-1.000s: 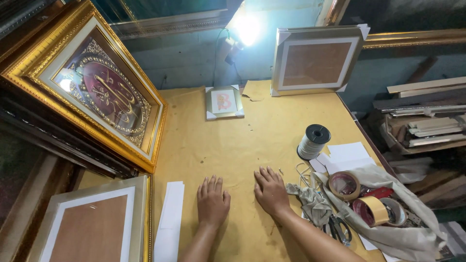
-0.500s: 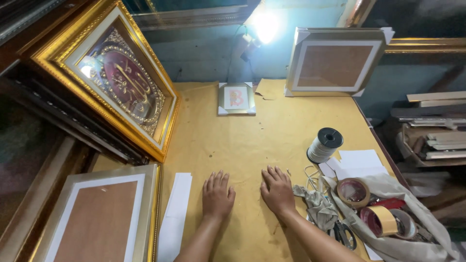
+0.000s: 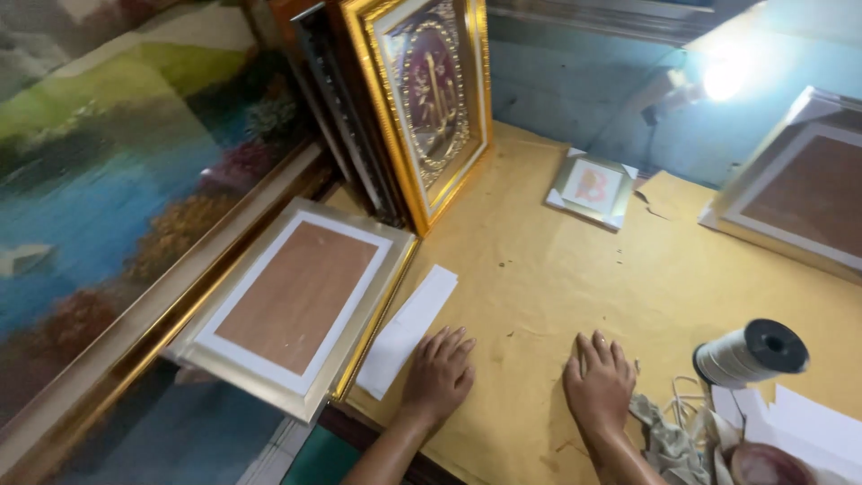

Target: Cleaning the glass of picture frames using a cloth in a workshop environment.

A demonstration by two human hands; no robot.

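Both hands, left point(image 3: 437, 377) and right point(image 3: 599, 388), lie flat and empty on the table's creased brown paper point(image 3: 539, 278), a white strip point(image 3: 409, 329) just beside the left.

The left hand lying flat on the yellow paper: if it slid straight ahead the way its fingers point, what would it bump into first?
Probably nothing soon. The left hand points up and slightly right across bare yellow paper. The white strip stays to its left, and the small frame lies farther on, roughly in line, though depth is unclear.

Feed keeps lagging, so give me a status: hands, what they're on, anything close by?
Left hand and right hand flat on brown paper, holding nothing. White strip beside left; grey cloth touching right. Spool further right.
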